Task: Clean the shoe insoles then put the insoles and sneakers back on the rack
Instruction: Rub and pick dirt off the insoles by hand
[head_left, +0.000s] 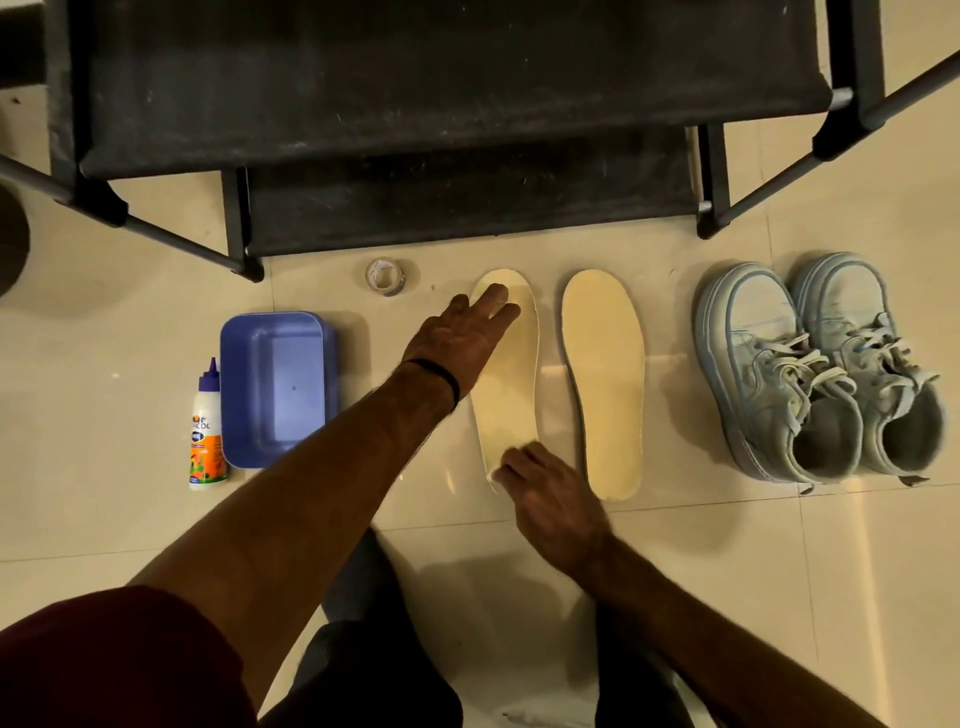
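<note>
The left insole (511, 384) lies flat on the floor (156, 519), long axis running near to far. The left hand (460, 338) presses spread fingers on its far toe; the right hand (550, 499) pinches its near heel, seemingly with a small cloth.

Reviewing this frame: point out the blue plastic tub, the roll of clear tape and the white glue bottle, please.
Blue rectangular plastic tub (275, 387): head view, on its inner floor.
Roll of clear tape (385, 277): head view, on the ring's rim.
White glue bottle with purple cap (206, 436): head view, on its label.
</note>
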